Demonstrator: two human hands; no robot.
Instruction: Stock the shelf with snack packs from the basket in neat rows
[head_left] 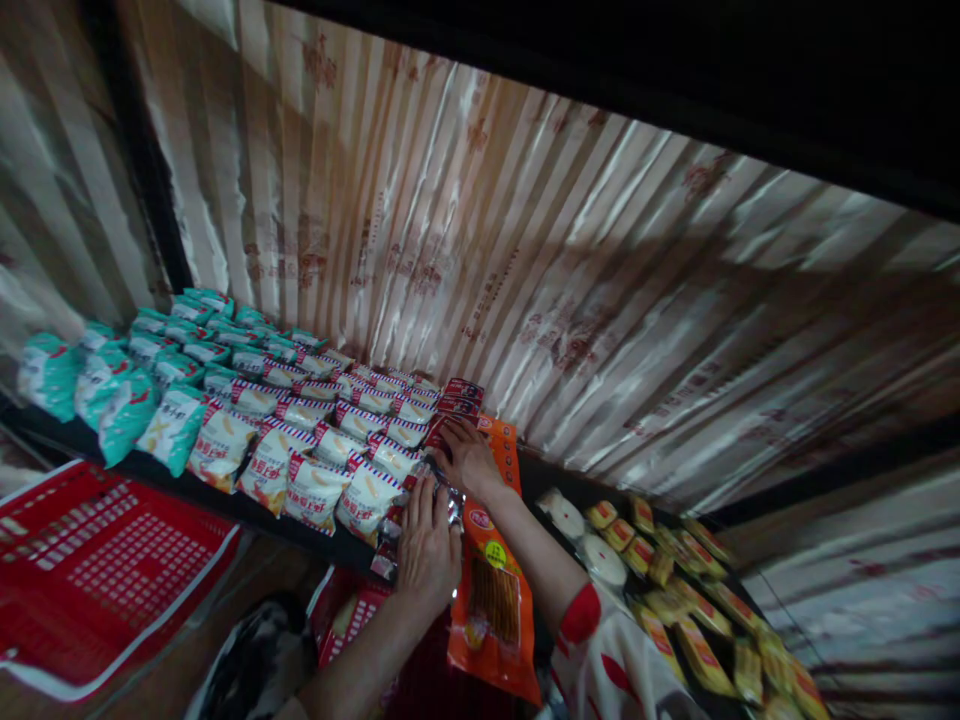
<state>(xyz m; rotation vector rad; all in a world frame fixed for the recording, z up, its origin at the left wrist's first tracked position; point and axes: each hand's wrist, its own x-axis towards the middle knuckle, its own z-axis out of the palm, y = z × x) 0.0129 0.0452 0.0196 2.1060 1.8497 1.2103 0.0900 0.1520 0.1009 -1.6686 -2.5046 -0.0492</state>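
L hand [427, 545], R hand [466, 458] — on pkts [460, 394] (dk. red).

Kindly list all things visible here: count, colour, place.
Teal bags: many, teal and white, left end
Striped bags: many, white, red and blue, middle
Packets: several, dark red, under both hands
Orange package: at least one, orange, beside packets
Round packs: two, white, farther right
Yellow packs: many, yellow, right end
Shelf: one, black, under the goods
Frame bars: several, black, top and sides
Backing: count unclear, pale brown, behind goods
Baskets: at least two, red, lower left
Blurred thing: one, black and white, bottom
Floor: one, brown, lower left
Sleeve: one, white and red, right arm
Left hand: one, bare, on packets
Right hand: one, bare, on packets farther back
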